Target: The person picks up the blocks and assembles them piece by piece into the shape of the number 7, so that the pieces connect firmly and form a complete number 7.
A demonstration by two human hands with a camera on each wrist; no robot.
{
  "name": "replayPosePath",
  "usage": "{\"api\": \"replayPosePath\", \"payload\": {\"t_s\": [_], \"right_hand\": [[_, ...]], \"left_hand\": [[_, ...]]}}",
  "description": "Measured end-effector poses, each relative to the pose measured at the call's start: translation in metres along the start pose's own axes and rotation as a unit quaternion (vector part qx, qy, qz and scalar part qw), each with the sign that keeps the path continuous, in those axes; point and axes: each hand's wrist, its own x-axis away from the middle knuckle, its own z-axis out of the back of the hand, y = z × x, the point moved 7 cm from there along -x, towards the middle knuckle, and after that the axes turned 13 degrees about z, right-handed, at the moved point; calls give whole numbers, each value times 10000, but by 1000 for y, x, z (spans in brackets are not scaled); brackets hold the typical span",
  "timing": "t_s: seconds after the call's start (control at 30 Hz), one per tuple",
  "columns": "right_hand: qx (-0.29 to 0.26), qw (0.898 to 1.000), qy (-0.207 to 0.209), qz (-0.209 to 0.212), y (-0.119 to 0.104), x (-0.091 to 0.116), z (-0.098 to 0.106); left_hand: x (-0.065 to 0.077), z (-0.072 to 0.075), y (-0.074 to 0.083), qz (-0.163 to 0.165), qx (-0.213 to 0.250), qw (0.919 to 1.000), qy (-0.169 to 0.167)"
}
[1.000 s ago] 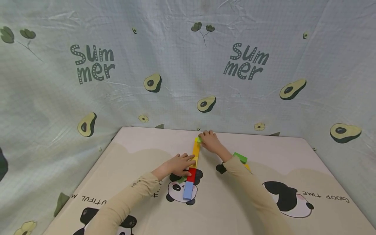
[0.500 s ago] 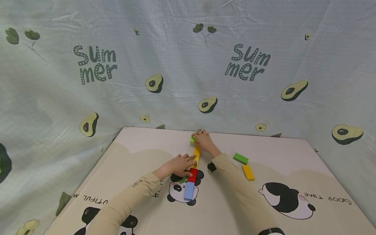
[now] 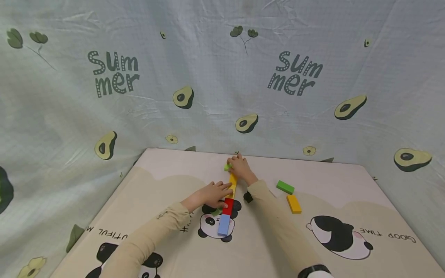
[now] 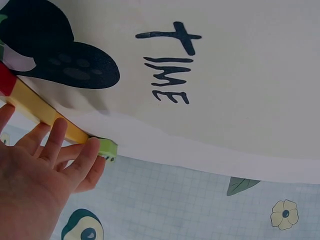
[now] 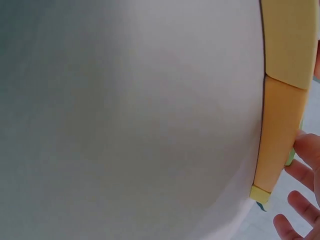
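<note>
Several blocks lie end to end in a row: a blue block (image 3: 224, 225), a red block (image 3: 228, 205), a pale yellow block (image 5: 290, 42) and an orange-yellow block (image 5: 281, 130). My left hand (image 3: 212, 194) rests along the row's left side, fingers spread and touching the yellow and red blocks. At the far end my right hand (image 3: 240, 168) pinches a light green block (image 3: 227, 167) between thumb and finger, just left of the row. The right wrist view shows this green block (image 5: 291, 157) mostly hidden behind the orange-yellow one. A small yellow end piece (image 5: 259, 194) shows at the row's tip.
Right of the row lie a loose green block (image 3: 285, 187) and a yellow block (image 3: 294, 204). A green piece (image 3: 216, 212) shows beneath my left hand. The panda-print table (image 3: 257, 247) ends at a patterned cloth wall (image 3: 208, 123) just past the row.
My right hand has shifted left with the light green block, from the row's far end to its left side. The loose yellow block shows fully now. My left hand has stayed in place.
</note>
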Motion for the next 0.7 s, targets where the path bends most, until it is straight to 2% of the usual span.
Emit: {"api": "replayPosePath", "payload": {"t_s": [0.03, 0.07, 0.23, 0.27, 0.3, 0.4, 0.7], "right_hand": [[11, 10000, -29, 14, 0, 0, -1], [48, 10000, -65, 31, 0, 0, -2], [11, 9999, -12, 128, -1, 2, 0], [6, 9998, 24, 174, -1, 2, 1], [11, 9997, 58, 237, -2, 3, 3], [141, 9988, 80, 456, -4, 5, 4], [234, 9953, 100, 933, -9, 15, 2]], "left_hand": [[-1, -1, 0, -6, 27, 10000, -18], [-7, -8, -3, -131, 25, 9998, 111], [-8, -8, -5, -175, 56, 9998, 122], [-8, -7, -4, -185, 53, 9997, 144], [-2, 0, -2, -75, 62, 9999, 28], [1, 3, -1, -44, -46, 9999, 85], [5, 4, 2, -29, -143, 9998, 129]]}}
